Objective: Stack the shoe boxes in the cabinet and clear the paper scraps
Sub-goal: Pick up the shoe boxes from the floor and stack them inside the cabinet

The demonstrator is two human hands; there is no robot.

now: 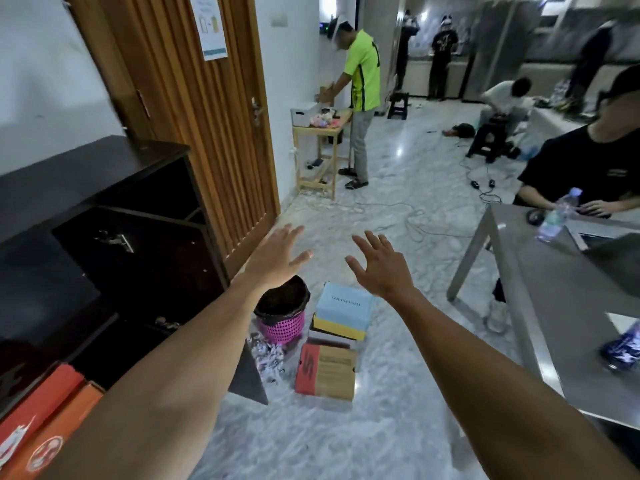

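forearms (166,393): both bare, reaching out from the bottom edge over the marble floor (346,445).
left hand (277,258): open, fingers straight and spread, holding nothing; seen in the air just above the pink bin (282,327).
right hand (377,268): open too, fingers splayed and empty, seen above the light blue shoe box (344,304).
orange shoe boxes (45,420): two side by side at the lower left corner, close against the dark cabinet (104,188) — whether they sit inside it i cannot tell.
dark cabinet: along the left wall, its compartments open and in shadow.
light blue shoe box: on top of a yellow shoe box (337,329), on the floor just right of the bin.
red and brown shoe box (327,370): on the floor just in front of that stack, nearer the camera.
paper scraps (268,358): a crumpled heap on the floor at the foot of the bin, left of the red and brown box.
pink bin: woven plastic with a black liner, between cabinet and boxes.
grey table (554,306): on the right, a water bottle (557,216) standing on it — a seated person in black (588,161) rests a hand there.
wooden door (194,116): shut, beyond the cabinet.
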